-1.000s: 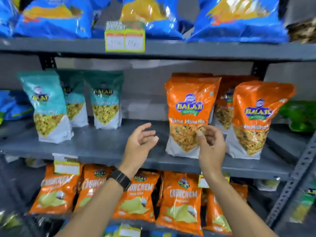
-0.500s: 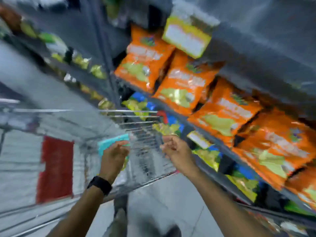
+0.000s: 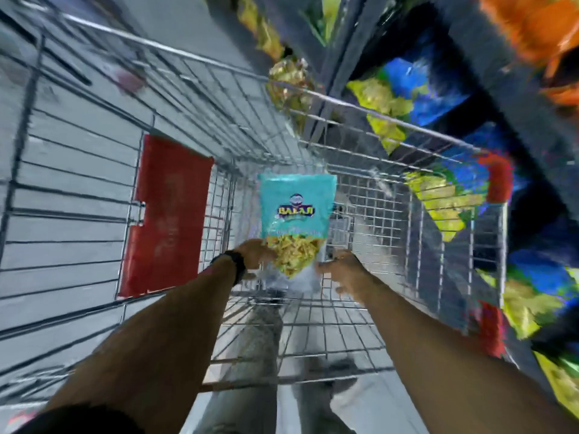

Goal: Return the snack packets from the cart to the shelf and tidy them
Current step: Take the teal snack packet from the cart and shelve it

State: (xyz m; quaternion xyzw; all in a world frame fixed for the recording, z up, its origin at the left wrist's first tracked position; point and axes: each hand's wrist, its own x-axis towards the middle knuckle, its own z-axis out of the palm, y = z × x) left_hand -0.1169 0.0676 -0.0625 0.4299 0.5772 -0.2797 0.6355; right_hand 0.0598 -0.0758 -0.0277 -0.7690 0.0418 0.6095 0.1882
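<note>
A teal Balaji snack packet (image 3: 296,211) with a clear window of yellow mix is inside the wire shopping cart (image 3: 219,89), its lower end toward me. My left hand (image 3: 254,254), with a black watch on the wrist, grips the packet's bottom left corner. My right hand (image 3: 341,269) is at the packet's bottom right edge, fingers curled against it. The view is blurred by motion. The shelf with snack packets (image 3: 454,98) runs along the right side of the cart.
A red panel (image 3: 167,214) hangs on the cart's left wall. Blue and yellow packets (image 3: 445,198) fill the low shelves on the right, orange ones (image 3: 532,23) higher up. Grey floor and my legs (image 3: 250,371) show under the cart.
My view swung from the shelf down into the cart. Both hands dropped from the orange packets on the shelf and now hold the teal packet in the cart.
</note>
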